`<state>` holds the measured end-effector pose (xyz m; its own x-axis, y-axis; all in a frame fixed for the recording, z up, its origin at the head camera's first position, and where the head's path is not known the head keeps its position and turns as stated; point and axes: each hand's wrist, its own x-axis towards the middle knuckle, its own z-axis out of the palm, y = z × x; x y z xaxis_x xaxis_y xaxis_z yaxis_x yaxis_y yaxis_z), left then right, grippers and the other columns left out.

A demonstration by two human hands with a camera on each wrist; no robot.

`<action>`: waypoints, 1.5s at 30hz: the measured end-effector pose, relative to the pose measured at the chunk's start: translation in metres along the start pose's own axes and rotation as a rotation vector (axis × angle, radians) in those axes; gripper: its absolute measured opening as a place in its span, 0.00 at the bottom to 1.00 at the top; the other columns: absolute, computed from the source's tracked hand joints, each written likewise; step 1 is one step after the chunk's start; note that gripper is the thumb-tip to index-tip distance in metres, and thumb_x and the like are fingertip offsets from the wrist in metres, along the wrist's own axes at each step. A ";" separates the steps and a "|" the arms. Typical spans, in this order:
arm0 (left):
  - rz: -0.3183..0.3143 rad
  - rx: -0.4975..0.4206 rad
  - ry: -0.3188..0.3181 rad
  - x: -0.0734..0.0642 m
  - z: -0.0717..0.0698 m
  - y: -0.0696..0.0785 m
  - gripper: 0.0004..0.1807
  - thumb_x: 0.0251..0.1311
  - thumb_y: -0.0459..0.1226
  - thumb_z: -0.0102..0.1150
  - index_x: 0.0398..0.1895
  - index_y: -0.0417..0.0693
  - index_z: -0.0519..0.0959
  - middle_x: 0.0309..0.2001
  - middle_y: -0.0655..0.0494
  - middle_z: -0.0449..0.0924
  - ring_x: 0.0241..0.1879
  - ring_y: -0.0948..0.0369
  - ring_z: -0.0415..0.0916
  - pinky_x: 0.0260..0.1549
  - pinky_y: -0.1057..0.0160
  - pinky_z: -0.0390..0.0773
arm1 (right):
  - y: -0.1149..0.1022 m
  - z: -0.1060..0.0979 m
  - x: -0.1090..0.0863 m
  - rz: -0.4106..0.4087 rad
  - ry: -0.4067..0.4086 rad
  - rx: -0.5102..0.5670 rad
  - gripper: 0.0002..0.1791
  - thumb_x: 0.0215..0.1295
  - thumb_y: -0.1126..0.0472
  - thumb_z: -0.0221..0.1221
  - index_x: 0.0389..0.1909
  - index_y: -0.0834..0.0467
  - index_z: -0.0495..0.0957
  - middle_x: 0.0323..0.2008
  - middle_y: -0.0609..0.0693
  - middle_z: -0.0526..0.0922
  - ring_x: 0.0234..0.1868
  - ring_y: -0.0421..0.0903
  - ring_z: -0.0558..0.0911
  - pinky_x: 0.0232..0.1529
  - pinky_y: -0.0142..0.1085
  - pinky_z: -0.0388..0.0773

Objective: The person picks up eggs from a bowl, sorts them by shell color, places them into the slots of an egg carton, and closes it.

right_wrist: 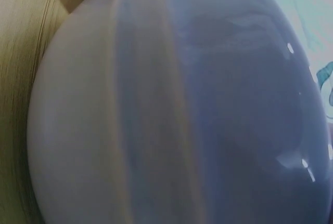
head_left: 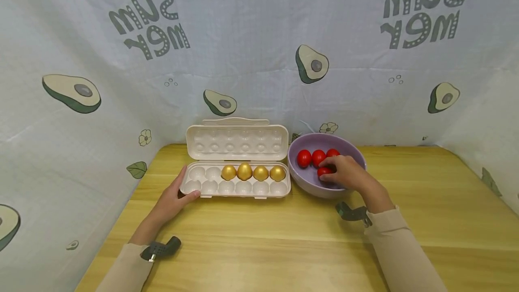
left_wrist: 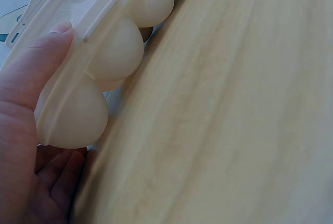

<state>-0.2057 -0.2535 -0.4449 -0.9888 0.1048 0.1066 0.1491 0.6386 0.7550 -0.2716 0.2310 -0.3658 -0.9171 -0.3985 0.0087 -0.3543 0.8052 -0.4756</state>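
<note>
Pinching the nearest red egg (head_left: 323, 171), likely light, stiff and slippery, best held round its middle, with the right hand (head_left: 345, 171) in the purple bowl (head_left: 304, 176) at right, and gripping the egg carton (head_left: 243, 188) at its left end with the left hand (head_left: 172, 199).

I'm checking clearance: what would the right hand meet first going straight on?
The right hand probably meets the nearest red ball first, right at its fingertips inside the purple bowl; depth beyond it is unclear.
</note>
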 end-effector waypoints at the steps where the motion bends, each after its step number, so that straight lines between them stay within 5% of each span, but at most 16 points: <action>1: -0.001 -0.001 0.000 0.000 0.000 0.000 0.53 0.60 0.52 0.62 0.78 0.46 0.40 0.75 0.40 0.44 0.73 0.41 0.44 0.68 0.39 0.49 | 0.000 0.000 0.000 -0.002 0.003 -0.002 0.19 0.55 0.63 0.69 0.48 0.65 0.82 0.40 0.56 0.84 0.42 0.53 0.76 0.50 0.51 0.77; 15: 0.003 -0.004 0.002 -0.001 -0.001 0.001 0.53 0.60 0.51 0.62 0.77 0.45 0.40 0.75 0.38 0.44 0.72 0.40 0.44 0.67 0.38 0.49 | 0.000 -0.001 -0.001 -0.010 0.034 0.005 0.19 0.56 0.61 0.69 0.48 0.65 0.82 0.40 0.56 0.84 0.42 0.54 0.76 0.48 0.50 0.79; 24: 0.002 -0.008 0.002 -0.002 -0.001 0.000 0.54 0.60 0.51 0.63 0.77 0.45 0.40 0.75 0.39 0.44 0.72 0.40 0.45 0.67 0.39 0.49 | 0.003 -0.001 -0.001 -0.056 0.123 0.040 0.21 0.56 0.57 0.69 0.49 0.63 0.82 0.44 0.59 0.82 0.47 0.57 0.76 0.51 0.53 0.77; 45: -0.012 0.002 -0.003 -0.001 -0.001 0.001 0.53 0.60 0.53 0.62 0.78 0.47 0.39 0.75 0.39 0.44 0.73 0.40 0.44 0.67 0.38 0.49 | -0.004 -0.003 0.000 -0.081 0.175 0.123 0.19 0.57 0.56 0.69 0.47 0.59 0.82 0.40 0.52 0.84 0.42 0.50 0.79 0.47 0.47 0.81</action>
<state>-0.2045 -0.2536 -0.4431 -0.9905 0.0992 0.0956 0.1371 0.6413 0.7549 -0.2708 0.2298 -0.3611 -0.9081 -0.3684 0.1988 -0.4129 0.7097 -0.5709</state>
